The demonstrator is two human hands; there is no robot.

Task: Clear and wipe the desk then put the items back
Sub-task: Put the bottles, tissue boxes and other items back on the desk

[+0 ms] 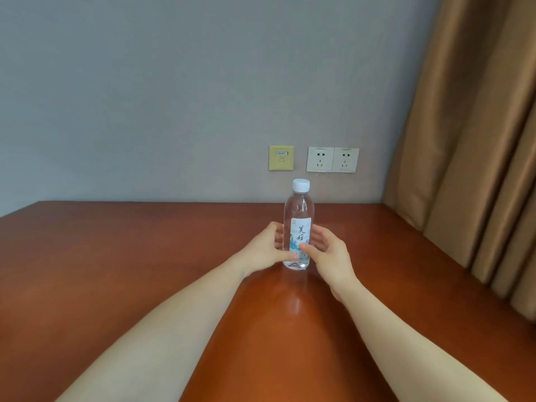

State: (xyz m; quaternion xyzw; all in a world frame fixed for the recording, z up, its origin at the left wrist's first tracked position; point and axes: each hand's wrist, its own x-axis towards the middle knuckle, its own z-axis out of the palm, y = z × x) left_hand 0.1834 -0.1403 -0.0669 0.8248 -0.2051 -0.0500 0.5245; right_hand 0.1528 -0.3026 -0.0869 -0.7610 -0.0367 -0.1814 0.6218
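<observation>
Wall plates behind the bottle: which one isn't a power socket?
The yellowish plate, leftmost of the three. It has a small blue label and one square port; the two white plates to its right have plug holes.

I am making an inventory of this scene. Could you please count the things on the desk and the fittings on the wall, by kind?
Water bottle, upright on the desk, between the left hand and right hand: 1
Power sockets on the wall: 2
Yellow data-port plate: 1
Total: 4
</observation>
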